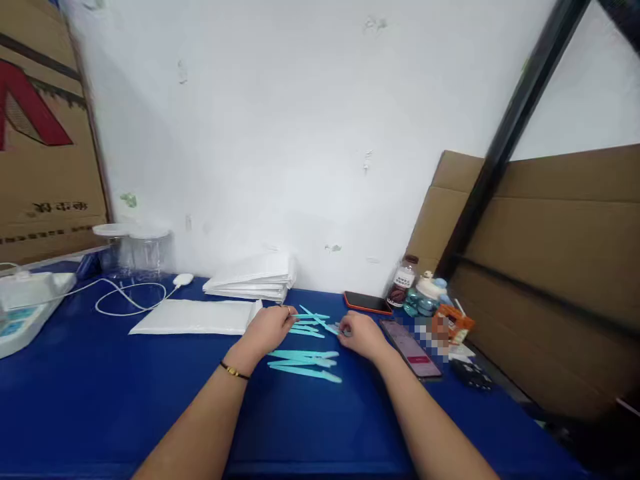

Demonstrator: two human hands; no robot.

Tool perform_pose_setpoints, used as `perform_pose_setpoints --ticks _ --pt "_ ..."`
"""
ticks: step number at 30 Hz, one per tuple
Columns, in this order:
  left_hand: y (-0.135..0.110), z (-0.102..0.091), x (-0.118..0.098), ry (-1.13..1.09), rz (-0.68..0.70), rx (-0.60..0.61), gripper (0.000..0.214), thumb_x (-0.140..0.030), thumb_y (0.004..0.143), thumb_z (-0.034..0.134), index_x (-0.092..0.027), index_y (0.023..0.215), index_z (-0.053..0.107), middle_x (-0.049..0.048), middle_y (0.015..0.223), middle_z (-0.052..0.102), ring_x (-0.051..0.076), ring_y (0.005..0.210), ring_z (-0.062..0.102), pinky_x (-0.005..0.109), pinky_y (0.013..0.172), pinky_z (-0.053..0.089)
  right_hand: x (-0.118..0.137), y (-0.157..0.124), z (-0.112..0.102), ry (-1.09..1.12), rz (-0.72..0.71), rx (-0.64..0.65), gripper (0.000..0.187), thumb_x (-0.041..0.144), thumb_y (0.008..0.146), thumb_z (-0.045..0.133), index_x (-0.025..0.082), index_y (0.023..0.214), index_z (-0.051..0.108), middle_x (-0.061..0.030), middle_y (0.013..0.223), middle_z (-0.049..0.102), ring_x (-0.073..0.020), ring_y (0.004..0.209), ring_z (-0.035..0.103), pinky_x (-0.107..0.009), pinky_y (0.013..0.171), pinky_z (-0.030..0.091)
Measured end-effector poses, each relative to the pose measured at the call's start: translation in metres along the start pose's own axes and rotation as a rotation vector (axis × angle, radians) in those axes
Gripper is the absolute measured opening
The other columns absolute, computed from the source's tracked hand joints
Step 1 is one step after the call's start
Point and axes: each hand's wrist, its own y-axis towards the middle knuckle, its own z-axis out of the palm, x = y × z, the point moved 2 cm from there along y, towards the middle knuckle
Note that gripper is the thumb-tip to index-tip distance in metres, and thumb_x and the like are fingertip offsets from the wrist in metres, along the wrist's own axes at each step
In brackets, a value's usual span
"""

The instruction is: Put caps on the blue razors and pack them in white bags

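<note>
My left hand (269,329) is closed at the handle ends of several thin turquoise eyebrow razors (309,330), partly hiding them. One turquoise razor reaches right from its fingertips. Opposite it, my right hand (361,333) pinches the end of another eyebrow razor (319,321), which slants up to the left across the others. Nearer to me, a loose row of several more turquoise razors (303,363) lies on the blue table (310,427), their pale capped ends pointing right.
A white padded mailer (195,317) lies left of my hands, with a stack of white mailers (253,277) behind. On the right are a phone (413,350), a red-edged phone (369,303), a brown bottle (403,280) and an orange box (451,325). Clear jars (150,253) stand back left.
</note>
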Motion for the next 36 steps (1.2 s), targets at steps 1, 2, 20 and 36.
perform_pose_setpoints --ticks 1,2,20,36 --pt "0.000 0.000 0.000 0.001 -0.003 -0.001 0.026 -0.036 0.088 0.036 -0.024 0.090 0.060 0.0023 0.085 0.067 0.019 0.081 0.060 0.026 0.068 0.037 0.002 0.001 0.002 -0.036 0.014 0.005 0.009 0.024 0.072 0.058 0.019 0.077 0.064 -0.0029 0.084 0.060 -0.0160 0.076 0.057 -0.025 0.065 0.034" --pt "0.000 0.000 0.001 0.001 -0.005 -0.001 0.026 -0.035 0.088 0.037 -0.024 0.089 0.060 0.0024 0.085 0.067 0.019 0.081 0.060 0.025 0.068 0.037 0.003 0.003 0.004 -0.059 0.025 0.005 0.008 0.023 0.072 0.058 0.019 0.076 0.064 -0.0034 0.084 0.060 -0.0161 0.075 0.057 -0.025 0.066 0.034" --pt "0.002 0.004 -0.001 -0.175 -0.006 0.036 0.027 -0.035 0.086 0.039 -0.021 0.083 0.062 0.0022 0.084 0.065 0.016 0.077 0.057 0.023 0.064 0.037 0.003 0.002 -0.003 0.914 -0.107 -0.086 0.022 0.037 0.081 0.055 0.016 0.087 0.061 -0.0010 0.072 0.058 -0.0132 0.067 0.052 -0.024 0.062 0.040" --pt "0.000 0.010 -0.001 0.035 -0.014 0.057 0.020 -0.035 0.079 0.053 -0.027 0.092 0.065 0.0001 0.085 0.066 0.019 0.086 0.057 0.026 0.072 0.037 -0.002 -0.001 -0.013 0.709 -0.070 -0.007 0.023 0.034 0.078 0.054 0.016 0.080 0.068 -0.0033 0.075 0.067 -0.0150 0.067 0.057 -0.023 0.061 0.042"
